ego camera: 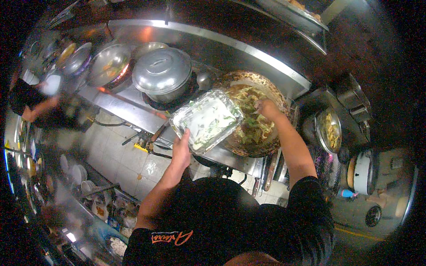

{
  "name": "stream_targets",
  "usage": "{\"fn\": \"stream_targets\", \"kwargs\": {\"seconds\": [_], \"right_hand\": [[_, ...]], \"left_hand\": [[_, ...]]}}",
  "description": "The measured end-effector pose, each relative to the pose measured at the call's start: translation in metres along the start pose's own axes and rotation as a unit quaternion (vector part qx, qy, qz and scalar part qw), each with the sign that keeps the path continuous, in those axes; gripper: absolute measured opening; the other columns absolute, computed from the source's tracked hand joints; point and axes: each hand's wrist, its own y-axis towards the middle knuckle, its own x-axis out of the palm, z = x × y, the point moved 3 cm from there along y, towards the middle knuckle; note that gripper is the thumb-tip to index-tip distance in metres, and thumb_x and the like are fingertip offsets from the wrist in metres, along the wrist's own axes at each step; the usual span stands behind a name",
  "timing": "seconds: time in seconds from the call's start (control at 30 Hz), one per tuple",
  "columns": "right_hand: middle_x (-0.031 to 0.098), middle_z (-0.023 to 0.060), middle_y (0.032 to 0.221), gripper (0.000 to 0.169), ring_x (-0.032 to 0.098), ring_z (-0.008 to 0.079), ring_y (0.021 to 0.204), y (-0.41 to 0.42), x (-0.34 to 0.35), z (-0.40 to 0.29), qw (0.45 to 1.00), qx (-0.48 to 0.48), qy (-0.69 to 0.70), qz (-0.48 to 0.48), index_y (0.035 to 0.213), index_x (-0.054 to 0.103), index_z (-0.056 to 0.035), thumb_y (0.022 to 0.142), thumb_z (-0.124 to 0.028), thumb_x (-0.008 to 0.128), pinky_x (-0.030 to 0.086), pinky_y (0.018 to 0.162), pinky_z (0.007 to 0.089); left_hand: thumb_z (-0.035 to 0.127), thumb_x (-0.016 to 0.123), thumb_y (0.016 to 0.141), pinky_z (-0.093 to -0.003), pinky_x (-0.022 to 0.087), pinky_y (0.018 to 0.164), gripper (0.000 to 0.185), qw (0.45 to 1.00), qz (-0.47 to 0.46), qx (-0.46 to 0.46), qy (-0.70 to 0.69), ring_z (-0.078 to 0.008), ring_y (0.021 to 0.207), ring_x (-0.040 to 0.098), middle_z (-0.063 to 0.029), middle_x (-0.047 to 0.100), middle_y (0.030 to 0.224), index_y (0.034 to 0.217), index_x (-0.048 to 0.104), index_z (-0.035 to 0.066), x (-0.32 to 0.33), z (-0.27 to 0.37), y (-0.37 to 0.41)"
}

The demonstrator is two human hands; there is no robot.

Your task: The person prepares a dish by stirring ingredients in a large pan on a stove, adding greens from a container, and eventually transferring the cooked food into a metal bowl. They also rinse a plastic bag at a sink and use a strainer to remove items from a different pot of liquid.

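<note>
My left hand (181,153) grips the near left corner of a rectangular foil-like tray (237,111), its thumb over the rim. Green leafy strips (228,120) lie scattered on the tray's pale bottom. The tray is held at the left rim of a large round pan (254,78) with a worn, browned wall. Inside the pan, green strips (248,128) lie over brown food or liquid. Above these strips is my right hand (268,109), fingers bunched and pointing down. Whether anything is between its fingertips is hard to see.
A lidded metal pot (163,71) stands left of the pan, with more covered pans (111,66) beyond. Knives with wooden handles (255,187) hang at the stove's front edge. On the right sits a bowl of yellowish food (331,131). A co-worker's arm (43,108) is at far left.
</note>
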Motion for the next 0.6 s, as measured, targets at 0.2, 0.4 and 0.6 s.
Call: {"fn": "stream_targets", "kwargs": {"seconds": [0.2,0.4,0.6], "right_hand": [[0.068,0.0191,0.094,0.021,0.066,0.0383,0.091,-0.003,-0.027,-0.038,0.986,0.103,-0.131,0.027,0.101,0.071,-0.0119,0.081,-0.011,0.067,0.052,0.081,0.0467],[0.067,0.0196,0.094,0.026,0.066,0.0412,0.088,-0.019,-0.041,-0.157,0.984,-0.162,-0.034,0.071,0.107,0.069,-0.0135,0.082,-0.013,0.063,0.054,0.079,0.0482],[0.066,0.0218,0.09,0.016,0.066,0.0417,0.083,-0.011,-0.017,-0.15,0.985,-0.04,-0.167,0.001,0.096,0.066,-0.0071,0.084,-0.015,0.058,0.055,0.074,0.0491]], "left_hand": [[0.029,0.062,0.098,-0.0368,0.043,0.103,0.056,1.0,0.004,-0.022,0.008,-0.0226,0.12,0.056,-0.0143,0.057,0.134,0.139,0.045,-0.005,-0.003,-0.006,0.0],[0.026,0.062,0.098,-0.0366,0.043,0.103,0.056,0.999,0.01,-0.024,0.02,-0.0222,0.122,0.055,-0.0134,0.054,0.136,0.142,0.041,-0.003,0.01,-0.007,-0.002],[0.024,0.062,0.099,-0.0376,0.043,0.104,0.057,0.999,-0.007,-0.035,0.0,-0.0225,0.125,0.052,-0.0127,0.05,0.141,0.144,0.038,-0.001,0.025,-0.016,0.0]]}}
